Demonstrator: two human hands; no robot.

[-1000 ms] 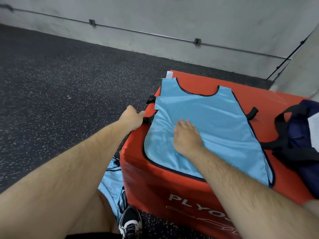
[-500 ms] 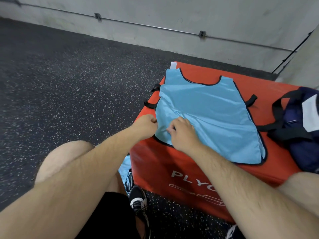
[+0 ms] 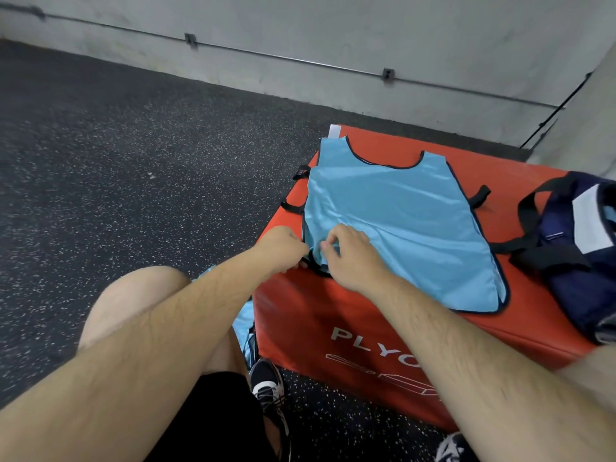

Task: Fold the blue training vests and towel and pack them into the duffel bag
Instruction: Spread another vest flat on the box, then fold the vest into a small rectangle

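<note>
Blue vest point(image 3: 400, 228) on red plyo box point(image 3: 333, 311), both hands at its near-left corner.

Spread flat across the box top, neck opening toward the wall point(image 3: 333, 28), black side straps out at both edges. Pinched at the near-left hem by the left hand point(image 3: 281, 248), fingers curled onto the black trim; gripped just beside by the right hand point(image 3: 356, 261), fingers clamped on the blue fabric (corner puckered and slightly raised). Navy duffel bag point(image 3: 566, 261) on the right end of the box, near the vest. Second blue vest point(image 3: 243, 318) down on the floor point(image 3: 133, 161) against the box side, above a black shoe point(image 3: 266, 378).
</note>
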